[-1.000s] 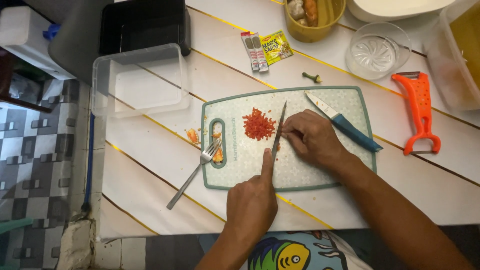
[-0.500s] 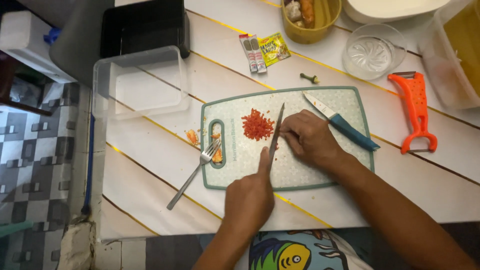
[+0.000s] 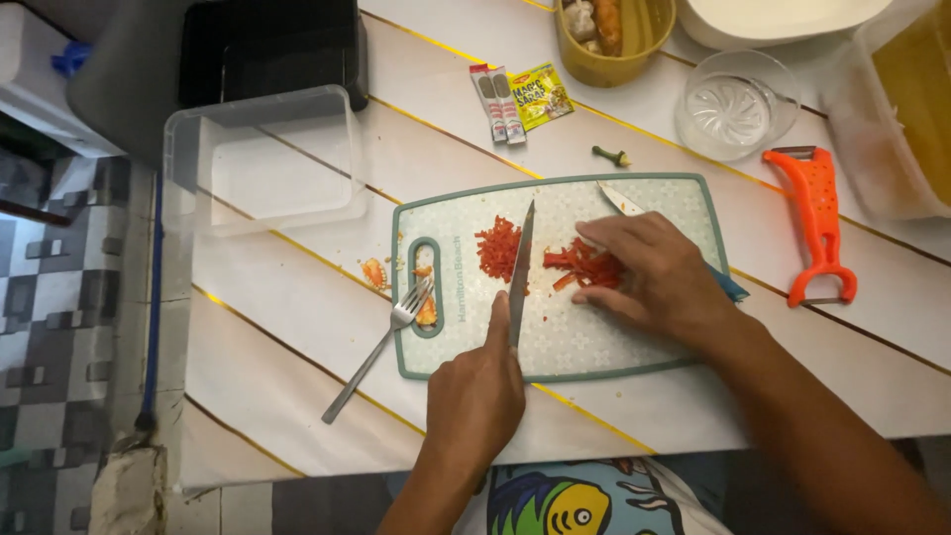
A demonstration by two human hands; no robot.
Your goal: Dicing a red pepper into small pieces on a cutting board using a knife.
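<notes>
My left hand (image 3: 475,396) grips a knife (image 3: 521,263), forefinger along its spine and the blade standing on a pale green cutting board (image 3: 614,347). Left of the blade lies a small pile of chopped red chilli (image 3: 495,248). To the right of the blade my right hand (image 3: 659,272) presses down on red chilli strips (image 3: 582,266) with curled fingers. A second knife (image 3: 619,198) with a blue handle lies partly under that hand.
A fork (image 3: 381,347) rests over the board's handle slot. Nearby stand a clear empty container (image 3: 263,159), a black tray (image 3: 267,45), sachets (image 3: 520,99), a chilli stem (image 3: 612,155), a yellow bowl (image 3: 614,30), a glass (image 3: 733,109), an orange peeler (image 3: 817,223) and a plastic tub (image 3: 901,109).
My right hand has drawn back to the right, so the uncut chilli strips now show between it and the blade. The knife and left hand have stayed roughly in place.
</notes>
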